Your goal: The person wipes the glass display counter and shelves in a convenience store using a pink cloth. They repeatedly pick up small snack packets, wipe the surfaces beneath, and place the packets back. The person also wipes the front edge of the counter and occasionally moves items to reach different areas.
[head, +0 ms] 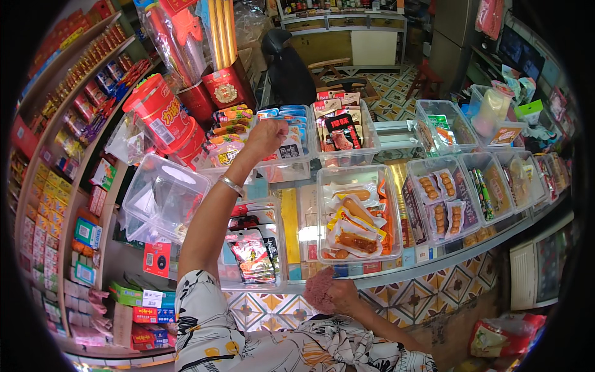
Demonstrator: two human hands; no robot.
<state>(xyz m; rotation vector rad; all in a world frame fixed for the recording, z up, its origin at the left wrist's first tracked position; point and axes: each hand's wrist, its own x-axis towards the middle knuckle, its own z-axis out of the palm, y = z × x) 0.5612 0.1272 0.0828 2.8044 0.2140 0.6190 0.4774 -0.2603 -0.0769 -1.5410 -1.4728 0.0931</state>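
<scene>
My left hand [268,139] reaches across the counter with its fingers curled, over a clear plastic bin [290,172] of blue snack packets [294,113]. What its fingertips touch is hidden. Low at the counter's near edge, my right hand [343,297] clutches a pink cloth [320,290]. Beside my left hand are colourful snack pouches [225,151] and a clear bin [370,151] of dark and red packets [343,130]. Nearer to me, one clear bin [283,279] holds pouches [251,255]; another bin [397,251] contains vacuum-packed sausages [358,232].
Stacked clear bins [165,200] stand at the left, near red plastic tubs [155,114]. More snack bins [444,162] line the glass counter [376,273] to the right. Stocked shelves [69,186] rise on the left. A dark chair [290,69] is behind the counter.
</scene>
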